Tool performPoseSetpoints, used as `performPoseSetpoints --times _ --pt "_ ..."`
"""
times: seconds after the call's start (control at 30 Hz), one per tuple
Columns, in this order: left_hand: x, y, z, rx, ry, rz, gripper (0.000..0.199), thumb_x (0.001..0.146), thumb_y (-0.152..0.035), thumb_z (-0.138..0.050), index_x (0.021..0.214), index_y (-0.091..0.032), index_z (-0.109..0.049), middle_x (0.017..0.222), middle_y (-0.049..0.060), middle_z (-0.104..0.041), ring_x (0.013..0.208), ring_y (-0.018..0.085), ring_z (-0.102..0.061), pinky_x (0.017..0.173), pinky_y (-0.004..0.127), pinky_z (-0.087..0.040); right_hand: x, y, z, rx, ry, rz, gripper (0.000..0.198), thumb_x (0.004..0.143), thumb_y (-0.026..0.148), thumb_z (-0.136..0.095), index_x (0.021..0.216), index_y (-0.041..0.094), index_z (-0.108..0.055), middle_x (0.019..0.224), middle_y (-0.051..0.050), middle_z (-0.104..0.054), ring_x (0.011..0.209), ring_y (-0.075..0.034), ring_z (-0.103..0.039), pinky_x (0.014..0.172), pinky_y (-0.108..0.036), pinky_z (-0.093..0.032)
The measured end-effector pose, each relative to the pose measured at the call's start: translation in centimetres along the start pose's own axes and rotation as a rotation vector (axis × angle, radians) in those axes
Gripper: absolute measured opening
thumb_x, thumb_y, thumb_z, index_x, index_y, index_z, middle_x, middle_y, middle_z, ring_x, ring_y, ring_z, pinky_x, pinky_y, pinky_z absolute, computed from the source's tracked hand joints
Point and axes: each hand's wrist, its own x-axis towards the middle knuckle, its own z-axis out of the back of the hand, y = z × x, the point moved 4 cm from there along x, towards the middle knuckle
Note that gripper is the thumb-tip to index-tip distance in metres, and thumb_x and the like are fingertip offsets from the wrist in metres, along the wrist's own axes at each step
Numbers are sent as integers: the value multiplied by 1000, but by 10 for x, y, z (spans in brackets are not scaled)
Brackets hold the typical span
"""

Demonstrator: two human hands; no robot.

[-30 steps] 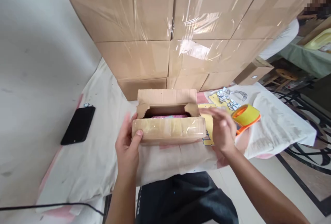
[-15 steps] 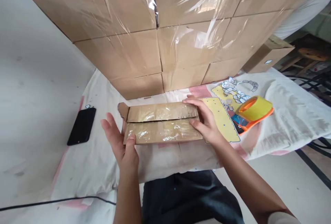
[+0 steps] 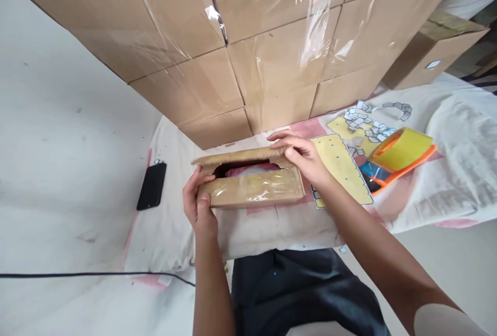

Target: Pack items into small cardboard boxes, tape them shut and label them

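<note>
A small cardboard box (image 3: 252,189) with shiny tape on its flaps lies in front of me on the cloth-covered surface. Its top flaps stand apart, and something dark red and pale (image 3: 252,170) shows through the gap; its kind cannot be made out. My left hand (image 3: 199,199) grips the box's left end, thumb on the near flap and fingers curled at the opening. At the far right corner, my right hand (image 3: 303,157) holds the raised far flap (image 3: 240,157) between thumb and fingers.
Large taped cardboard boxes (image 3: 279,61) form a wall behind. A black phone (image 3: 152,186) lies left. To the right is a tape dispenser with yellow tape (image 3: 404,152); another carton (image 3: 435,48) stands at the back right. A black cable (image 3: 97,275) runs at lower left.
The box's flaps have parted, and its inside now shows. My left hand's fingers have gone from spread to curled around the left end. The view has shifted slightly.
</note>
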Motion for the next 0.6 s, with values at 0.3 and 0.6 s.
performPoseSetpoints --times 0.3,0.6 --pt "-14 1 7 164 -80 -115 43 96 -36 -50 138 -28 -57 133 8 -61 132 28 -55 113 50 -43 -3 -4 0 36 72 -75 14 85 17 -57 86 24 -70 107 -3 -63 103 -21 -59 83 -36 -44" --pt "-4 -65 -5 843 522 -529 55 87 -33 -69 140 -27 -56 147 10 -59 140 31 -50 123 52 -21 -1 -1 -9 77 28 -116 14 83 20 -57 87 22 -70 110 -4 -63 109 -23 -58 94 -38 -46"
